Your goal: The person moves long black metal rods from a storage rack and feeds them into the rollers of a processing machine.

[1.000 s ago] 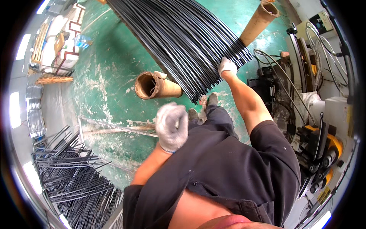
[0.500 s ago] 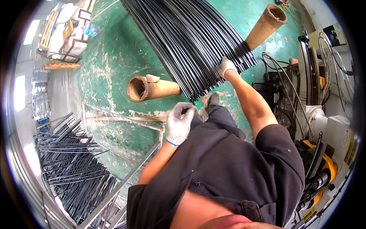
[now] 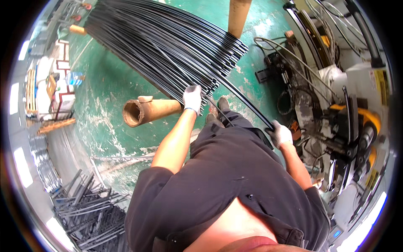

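A broad layer of long black metal tubes (image 3: 155, 46) lies side by side, its near ends toward me. My right hand (image 3: 280, 134), in a pale knitted glove, is closed round the near end of black tubes (image 3: 247, 103) drawn out past the others; their exact number is hard to tell. My left hand (image 3: 192, 99), gloved too, is closed at the layer's near left corner. Another thin black tube (image 3: 220, 112) slants past its fingers toward my lap, apparently in its grip, though the fingers partly hide the contact.
Thick brown cardboard cores (image 3: 157, 111) sit beneath the layer, one end jutting out left, another (image 3: 239, 19) at the far right. Machinery with hoses (image 3: 294, 67) and yellow-black parts (image 3: 361, 122) lines my right. Jumbled black tubes (image 3: 92, 210) fill a rack at lower left.
My right hand has come back toward me and right, drawing tubes out of the layer. My left hand has moved forward to the tube ends. The view has shifted.
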A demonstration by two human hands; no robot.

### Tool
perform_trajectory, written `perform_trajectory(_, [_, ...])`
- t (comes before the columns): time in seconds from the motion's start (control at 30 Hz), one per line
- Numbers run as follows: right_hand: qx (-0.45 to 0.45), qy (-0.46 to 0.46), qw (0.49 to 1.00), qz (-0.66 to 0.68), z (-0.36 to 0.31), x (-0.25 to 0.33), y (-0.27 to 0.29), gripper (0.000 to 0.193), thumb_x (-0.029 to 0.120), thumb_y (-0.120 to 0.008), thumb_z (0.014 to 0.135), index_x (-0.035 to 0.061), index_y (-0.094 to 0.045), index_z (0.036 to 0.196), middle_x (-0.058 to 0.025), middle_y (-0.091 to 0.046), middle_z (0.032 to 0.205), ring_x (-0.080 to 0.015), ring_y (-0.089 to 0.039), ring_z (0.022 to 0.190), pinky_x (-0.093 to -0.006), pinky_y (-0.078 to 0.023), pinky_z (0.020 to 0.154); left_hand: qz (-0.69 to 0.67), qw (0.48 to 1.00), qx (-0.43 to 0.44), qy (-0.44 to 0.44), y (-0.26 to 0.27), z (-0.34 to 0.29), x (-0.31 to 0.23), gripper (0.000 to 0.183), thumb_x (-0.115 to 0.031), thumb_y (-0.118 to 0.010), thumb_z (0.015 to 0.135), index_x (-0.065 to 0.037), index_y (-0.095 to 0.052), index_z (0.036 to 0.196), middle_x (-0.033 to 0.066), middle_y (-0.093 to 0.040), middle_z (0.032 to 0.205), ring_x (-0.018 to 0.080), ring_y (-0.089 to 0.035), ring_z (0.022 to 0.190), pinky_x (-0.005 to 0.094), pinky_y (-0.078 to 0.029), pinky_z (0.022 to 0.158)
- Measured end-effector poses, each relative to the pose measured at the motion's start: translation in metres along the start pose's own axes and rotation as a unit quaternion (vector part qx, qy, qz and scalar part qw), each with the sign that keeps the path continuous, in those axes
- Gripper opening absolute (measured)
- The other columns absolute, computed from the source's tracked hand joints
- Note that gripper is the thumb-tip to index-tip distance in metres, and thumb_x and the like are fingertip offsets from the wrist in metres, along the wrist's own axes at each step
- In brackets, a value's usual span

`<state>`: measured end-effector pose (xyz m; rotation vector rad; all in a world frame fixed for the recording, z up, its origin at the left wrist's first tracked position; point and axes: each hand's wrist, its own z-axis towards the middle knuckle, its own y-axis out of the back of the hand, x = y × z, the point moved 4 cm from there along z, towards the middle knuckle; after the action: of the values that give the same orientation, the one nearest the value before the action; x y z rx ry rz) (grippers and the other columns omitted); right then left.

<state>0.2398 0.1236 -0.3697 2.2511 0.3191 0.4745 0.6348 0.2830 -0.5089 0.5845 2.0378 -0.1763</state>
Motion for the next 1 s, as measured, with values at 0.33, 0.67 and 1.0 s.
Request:
perform_trajectory(0.33, [-0.168, -0.130, 0.976, -0.042, -0.276, -0.172, -0.075, 0.030, 0.033, -0.085, 0.080, 0.0129, -0.067, 0.093, -0.0167, -0.070, 0.078, -0.0390, -0.071, 0.077, -0.0490, -0.054, 0.069, -0.428, 0.829, 0.216, 0.287, -0.070, -0.043, 0.007, 0.020, -0.011, -0.053, 0.101, 0.001, -0.069, 0.106, 0.0176, -0.071, 0.097, 0.0345, -0.069, 0.092, 0.0521, -0.060, 0.092])
perform_trajectory(0.67, [-0.236, -0.151, 0.959, -0.031, -0.233, -0.275, -0.094, 0.017, 0.022, -0.078, 0.081, 0.0107, -0.067, 0.085, -0.0160, -0.069, 0.082, -0.0396, -0.068, 0.082, -0.0489, -0.053, 0.073, -0.475, 0.821, 0.217, 0.232, -0.099, -0.101, -0.074, 0.026, -0.026, -0.063, 0.088, -0.001, -0.065, 0.096, 0.0159, -0.066, 0.095, 0.0341, -0.061, 0.095, 0.0506, -0.048, 0.098])
perform_trajectory(1.0, [-0.395, -0.077, 0.915, 0.021, -0.163, -0.335, -0.044, 0.018, 0.003, -0.066, 0.076, 0.0115, -0.068, 0.092, -0.0136, -0.067, 0.086, -0.0374, -0.065, 0.089, -0.0462, -0.052, 0.083, -0.457, 0.811, 0.353, 0.095, -0.204, -0.198, -0.189, 0.009, -0.010, -0.067, 0.094, -0.001, -0.065, 0.096, 0.0099, -0.063, 0.088, 0.0266, -0.061, 0.087, 0.0443, -0.049, 0.093])
